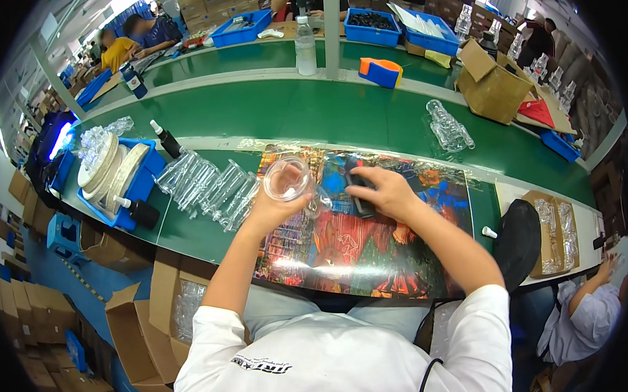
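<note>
My left hand [272, 208] holds up a clear round glass piece [286, 178], its open mouth facing me, above a colourful glossy mat [358, 243] on the green bench. My right hand [386, 191] is closed around a dark oblong tool [359, 188] that rests on the mat just right of the glass. A row of clear glass tubes [208, 186] lies on the bench directly left of my left hand.
A blue tray [142, 186] with white tape rolls and dark dropper bottles [166, 139] stands at left. More clear glass [450, 127], an open cardboard box [491, 83], a water bottle [305, 48], blue bins and other seated people lie beyond. Cardboard boxes [151, 322] sit beneath the bench.
</note>
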